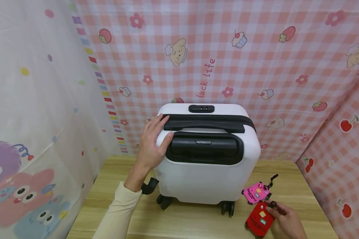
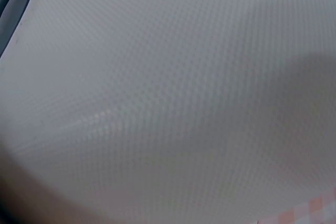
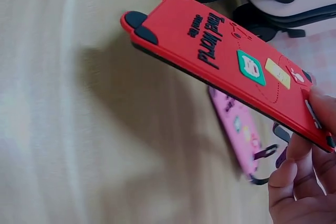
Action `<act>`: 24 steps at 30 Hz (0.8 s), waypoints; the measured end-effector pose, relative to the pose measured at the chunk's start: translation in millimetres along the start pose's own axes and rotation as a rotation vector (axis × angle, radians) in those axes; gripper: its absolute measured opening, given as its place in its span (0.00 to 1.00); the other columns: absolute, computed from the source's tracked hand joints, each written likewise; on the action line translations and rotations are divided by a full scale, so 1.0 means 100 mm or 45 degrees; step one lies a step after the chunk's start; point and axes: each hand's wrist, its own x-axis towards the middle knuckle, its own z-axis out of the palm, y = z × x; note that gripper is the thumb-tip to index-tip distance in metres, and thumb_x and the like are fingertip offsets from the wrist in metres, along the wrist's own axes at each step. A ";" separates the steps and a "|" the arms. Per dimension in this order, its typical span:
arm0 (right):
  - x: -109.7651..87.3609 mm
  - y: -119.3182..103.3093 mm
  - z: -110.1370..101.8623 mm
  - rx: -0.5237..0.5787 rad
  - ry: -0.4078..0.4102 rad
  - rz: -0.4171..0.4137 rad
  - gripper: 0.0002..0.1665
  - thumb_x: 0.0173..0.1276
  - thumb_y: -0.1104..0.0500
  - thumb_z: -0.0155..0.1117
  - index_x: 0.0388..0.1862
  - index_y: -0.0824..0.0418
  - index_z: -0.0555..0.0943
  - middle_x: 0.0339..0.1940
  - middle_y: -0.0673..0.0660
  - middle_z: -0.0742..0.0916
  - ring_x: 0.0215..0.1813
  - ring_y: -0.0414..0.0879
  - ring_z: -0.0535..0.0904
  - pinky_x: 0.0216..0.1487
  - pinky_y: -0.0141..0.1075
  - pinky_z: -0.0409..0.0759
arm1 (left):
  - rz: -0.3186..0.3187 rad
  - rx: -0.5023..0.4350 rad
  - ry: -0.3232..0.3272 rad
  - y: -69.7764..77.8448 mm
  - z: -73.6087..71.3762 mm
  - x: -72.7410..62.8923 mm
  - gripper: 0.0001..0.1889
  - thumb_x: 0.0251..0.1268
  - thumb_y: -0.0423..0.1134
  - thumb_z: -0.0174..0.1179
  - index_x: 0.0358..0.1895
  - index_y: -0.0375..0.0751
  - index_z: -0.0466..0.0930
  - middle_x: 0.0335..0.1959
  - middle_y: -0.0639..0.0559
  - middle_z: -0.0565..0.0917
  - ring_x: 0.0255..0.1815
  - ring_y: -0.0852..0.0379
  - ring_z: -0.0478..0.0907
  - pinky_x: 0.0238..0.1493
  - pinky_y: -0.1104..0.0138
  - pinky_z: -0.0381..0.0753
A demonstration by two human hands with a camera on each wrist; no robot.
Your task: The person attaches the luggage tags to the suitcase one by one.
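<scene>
A white suitcase (image 1: 203, 182) with a black telescopic handle (image 1: 203, 147) stands upright on its wheels. On its upper left corner rests my left hand (image 1: 152, 142), fingers extended over the edge and thumb near the handle recess. My right hand (image 1: 287, 220) pinches a red luggage tag (image 1: 259, 219) by its strap end, thumb on top. The right wrist view shows the red tag raised and tilted above the table. Behind it, a pink luggage tag (image 1: 255, 192) with a dark strap lies near the suitcase. Only the suitcase's ribbed shell (image 2: 173, 98) fills the left wrist view.
The wood-grain table (image 1: 299, 192) bears the suitcase and tags. A pink checked cloth (image 1: 215, 66) hangs right behind the suitcase, with patterned cloths on both sides. Black wheels (image 1: 227, 208) show under the case, and a black curved piece (image 1: 149, 186) appears beside the left wrist.
</scene>
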 end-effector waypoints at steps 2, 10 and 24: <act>-0.01 -0.04 -0.04 0.010 -0.014 -0.024 0.30 0.71 0.46 0.64 0.63 0.64 0.79 0.52 0.61 0.87 0.52 0.45 0.82 0.52 0.42 0.81 | -0.002 0.001 -0.002 0.00 0.00 0.00 0.28 0.70 0.51 0.54 0.70 0.47 0.72 0.74 0.44 0.68 0.75 0.42 0.59 0.74 0.45 0.54; -0.02 -0.23 -0.20 0.218 0.050 -0.235 0.28 0.73 0.53 0.62 0.63 0.72 0.77 0.46 0.39 0.87 0.44 0.20 0.76 0.41 0.24 0.80 | 0.000 0.003 0.004 0.00 0.00 0.01 0.28 0.70 0.50 0.53 0.71 0.46 0.71 0.74 0.44 0.67 0.75 0.43 0.59 0.74 0.46 0.54; -0.04 -0.62 -0.52 0.288 0.183 -0.413 0.28 0.74 0.54 0.61 0.61 0.74 0.77 0.42 0.25 0.82 0.43 0.22 0.78 0.39 0.20 0.78 | -0.003 0.010 -0.002 0.00 -0.01 0.00 0.28 0.71 0.51 0.53 0.72 0.47 0.70 0.74 0.44 0.67 0.76 0.43 0.59 0.74 0.45 0.55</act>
